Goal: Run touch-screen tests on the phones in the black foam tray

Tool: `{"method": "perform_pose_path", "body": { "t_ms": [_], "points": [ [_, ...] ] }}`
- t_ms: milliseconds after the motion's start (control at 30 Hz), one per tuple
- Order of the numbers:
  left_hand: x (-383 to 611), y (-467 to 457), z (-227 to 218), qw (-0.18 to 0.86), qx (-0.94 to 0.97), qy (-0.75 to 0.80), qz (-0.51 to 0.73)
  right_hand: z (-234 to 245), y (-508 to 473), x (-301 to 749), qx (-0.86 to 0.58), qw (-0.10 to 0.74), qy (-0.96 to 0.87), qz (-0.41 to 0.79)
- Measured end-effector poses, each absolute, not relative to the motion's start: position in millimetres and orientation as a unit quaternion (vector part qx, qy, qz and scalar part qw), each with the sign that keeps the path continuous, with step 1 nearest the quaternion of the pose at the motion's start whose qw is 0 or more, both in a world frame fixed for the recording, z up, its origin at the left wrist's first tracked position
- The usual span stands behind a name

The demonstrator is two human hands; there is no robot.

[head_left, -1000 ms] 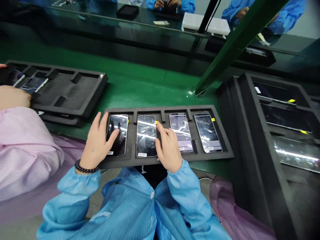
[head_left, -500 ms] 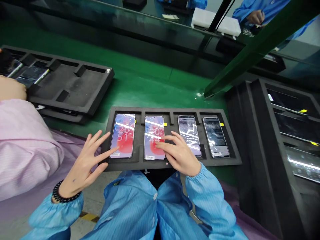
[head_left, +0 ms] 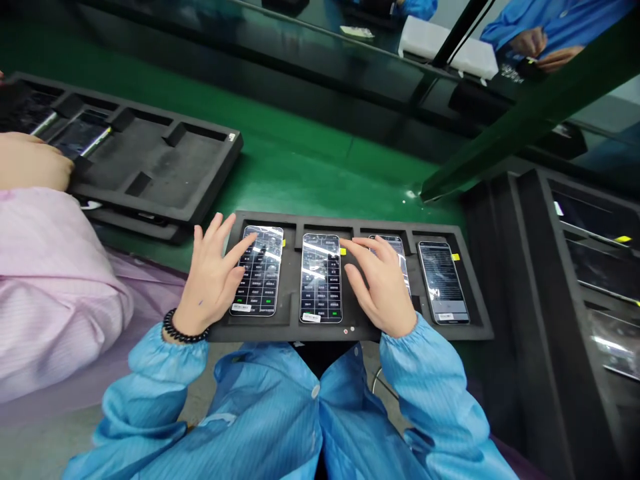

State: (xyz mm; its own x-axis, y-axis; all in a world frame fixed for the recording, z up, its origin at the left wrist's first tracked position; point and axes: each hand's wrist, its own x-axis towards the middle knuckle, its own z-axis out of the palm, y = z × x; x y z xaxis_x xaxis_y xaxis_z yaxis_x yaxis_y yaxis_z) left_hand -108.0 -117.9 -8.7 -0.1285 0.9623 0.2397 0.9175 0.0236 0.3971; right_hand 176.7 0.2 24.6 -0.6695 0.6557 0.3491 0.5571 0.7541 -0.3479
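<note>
A black foam tray (head_left: 287,327) in front of me holds several smartphones lying face up in its slots. The leftmost smartphone (head_left: 262,280) and the second smartphone (head_left: 320,283) both show a dark grid of buttons. My left hand (head_left: 213,280) is open, its index fingertip on the upper left part of the leftmost screen. Open too, my right hand (head_left: 383,283) has its index fingertip at the upper right edge of the second phone. It partly covers the third smartphone (head_left: 401,257). The rightmost smartphone (head_left: 443,280) shows lines of text, with no hand on it.
At left, another person's hand (head_left: 35,160) rests by a foam tray (head_left: 165,163) with phones. Stacked black foam trays (head_left: 540,267) with phones stand at right. A green post (head_left: 480,140) rises from the green table (head_left: 320,177). Across it, a person's hands (head_left: 530,43) are at work.
The two left phones went from pink-and-blue lock screens to dark button grids. My left hand moved up and right to the first phone's top; my right hand moved up toward the second phone's upper edge.
</note>
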Motion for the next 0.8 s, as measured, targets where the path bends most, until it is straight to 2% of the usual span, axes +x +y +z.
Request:
{"method": "perform_pose_path", "body": {
  "t_ms": [100,200,300,433,567,667,800],
  "points": [
    [-105,-117,-12,0.055,0.654,0.721,0.221,7,-1,174,-0.328,0.239,-0.908,0.099],
    [-108,-123,-16,0.059,0.659,0.722,0.203,-3,-7,177,-0.293,0.211,-0.928,0.096],
    [-115,-137,-16,0.086,0.685,0.7,0.181,-1,-15,184,-0.256,0.197,-0.94,0.11],
    [-122,-154,-7,0.122,0.721,0.646,0.218,13,-22,191,-0.196,0.236,-0.936,0.174],
    [-118,-143,-1,0.076,0.687,0.663,0.288,23,-11,185,-0.239,0.267,-0.92,0.158],
    [-115,-122,-8,0.053,0.682,0.673,0.282,21,2,174,-0.304,0.27,-0.904,0.133],
    [-116,-107,-22,0.079,0.688,0.676,0.254,7,11,164,-0.325,0.241,-0.904,0.137]
  ]
}}
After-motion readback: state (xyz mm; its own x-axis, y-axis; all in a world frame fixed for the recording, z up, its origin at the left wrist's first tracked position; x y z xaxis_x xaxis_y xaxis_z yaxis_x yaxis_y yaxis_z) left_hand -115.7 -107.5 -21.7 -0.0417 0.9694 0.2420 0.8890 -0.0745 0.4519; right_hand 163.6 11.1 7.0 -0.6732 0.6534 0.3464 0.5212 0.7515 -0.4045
